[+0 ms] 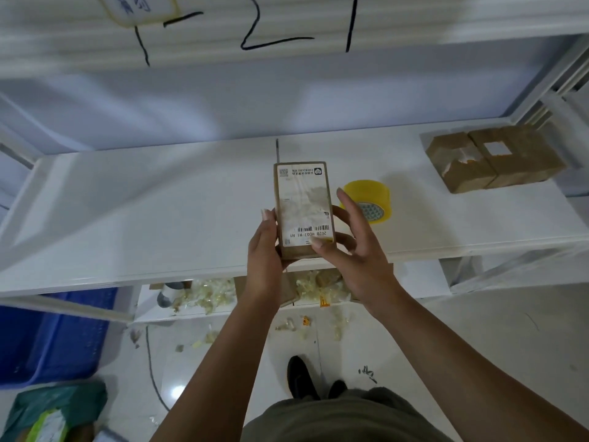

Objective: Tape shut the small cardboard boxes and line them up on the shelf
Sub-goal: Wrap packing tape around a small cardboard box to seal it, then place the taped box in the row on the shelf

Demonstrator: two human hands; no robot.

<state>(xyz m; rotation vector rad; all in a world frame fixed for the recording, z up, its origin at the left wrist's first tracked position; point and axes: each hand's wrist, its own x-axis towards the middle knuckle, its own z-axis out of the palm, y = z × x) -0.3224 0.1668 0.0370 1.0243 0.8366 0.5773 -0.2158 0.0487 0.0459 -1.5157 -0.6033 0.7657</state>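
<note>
Head view looks down on a small cardboard box [302, 208] held between both hands just above the front edge of a white shelf [159, 202], its long side pointing away from the person and a white shipping label [301, 186] with a barcode facing up. The left hand [266, 250] grips the box along its left side, thumb against the edge and fingers curled beneath. The right hand [353, 247] pinches the near right corner, its thumb [318, 242] pressed on the label by the barcode and some fingers wrapped under the right side, while its index finger [345, 202] sticks out straight beside the box. Just right of the grip, partly behind that index finger, a roll of yellow tape [366, 194] rests tilted on the shelf. Well to the right and farther back, two brown boxes [497, 157] sit touching side by side near the shelf's end. Directly beyond the held box a thin dark rod [277, 149] shows on the shelf. Below the hands, a lower shelf level carries crumpled tape scraps [210, 295], with more bits on the floor. Down to the left of the grip stands a blue crate [54, 333], a green bag [54, 406] nearer than it, and a dark shoe [299, 378] shows between the forearms
</note>
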